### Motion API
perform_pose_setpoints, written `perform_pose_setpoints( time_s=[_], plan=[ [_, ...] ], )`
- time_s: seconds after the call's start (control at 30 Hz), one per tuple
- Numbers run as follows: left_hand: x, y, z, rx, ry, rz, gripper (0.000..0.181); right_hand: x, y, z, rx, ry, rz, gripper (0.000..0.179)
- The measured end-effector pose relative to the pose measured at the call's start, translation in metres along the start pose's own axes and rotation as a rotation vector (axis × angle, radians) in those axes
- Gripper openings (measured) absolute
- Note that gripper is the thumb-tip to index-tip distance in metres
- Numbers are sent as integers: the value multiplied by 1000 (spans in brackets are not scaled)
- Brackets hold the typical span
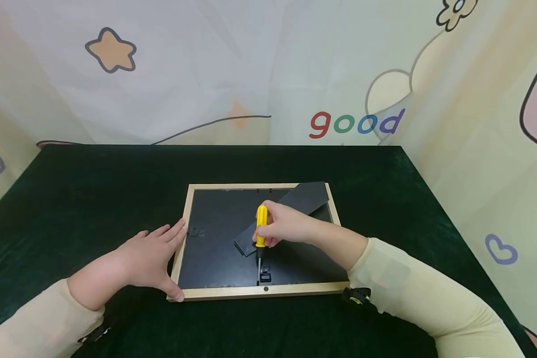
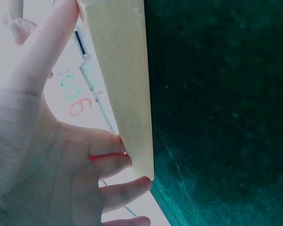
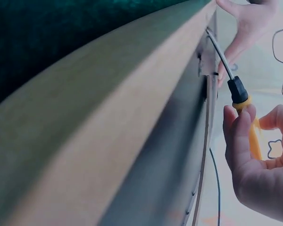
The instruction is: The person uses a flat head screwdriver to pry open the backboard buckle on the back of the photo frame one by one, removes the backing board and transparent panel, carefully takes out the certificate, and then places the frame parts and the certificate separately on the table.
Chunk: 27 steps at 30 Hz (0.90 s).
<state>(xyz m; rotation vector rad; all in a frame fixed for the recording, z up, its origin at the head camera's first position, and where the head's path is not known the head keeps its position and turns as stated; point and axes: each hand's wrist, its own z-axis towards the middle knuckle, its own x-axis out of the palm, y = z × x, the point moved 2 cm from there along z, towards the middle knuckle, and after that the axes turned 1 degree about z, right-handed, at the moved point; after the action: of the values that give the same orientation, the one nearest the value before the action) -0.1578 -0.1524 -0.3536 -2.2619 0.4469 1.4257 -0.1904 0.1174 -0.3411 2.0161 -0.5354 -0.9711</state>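
Observation:
A picture frame with a pale wooden border (image 1: 219, 294) lies face down, its black backing board (image 1: 219, 214) upward. A dark stand flap (image 1: 311, 195) slants across the board. My right hand (image 1: 286, 223) grips the yellow handle of a screwdriver (image 1: 261, 219), held nearly upright. In the right wrist view the tip of the screwdriver (image 3: 221, 54) meets the inner edge of the border. Beside it on the board sits a small black hanger (image 1: 265, 274). My left hand (image 1: 149, 258) rests against the frame's left side, fingers spread, thumb at the near left corner.
Dark green cloth (image 1: 94, 199) covers the table around the frame. Behind it hangs a pale printed curtain (image 1: 183, 74). Black bands (image 1: 358, 295) sit at both wrists.

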Motion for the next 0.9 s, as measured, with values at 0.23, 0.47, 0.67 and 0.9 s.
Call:
perform_pose_setpoints(
  time_s=[0.23,0.47,0.67,0.9],
  plan=[
    [0,0,2,5,3,-17,133,0,-2,-1,-19,19,25,33],
    [1,-1,0,1,8,-35,133,3,0,-8,-99,18,23,35],
    [2,2,1,-6,11,-38,134,4,-5,-9,-100,-10,35,37],
    [2,1,0,5,3,-41,133,3,-4,-7,-104,-38,32,35]
  ],
)
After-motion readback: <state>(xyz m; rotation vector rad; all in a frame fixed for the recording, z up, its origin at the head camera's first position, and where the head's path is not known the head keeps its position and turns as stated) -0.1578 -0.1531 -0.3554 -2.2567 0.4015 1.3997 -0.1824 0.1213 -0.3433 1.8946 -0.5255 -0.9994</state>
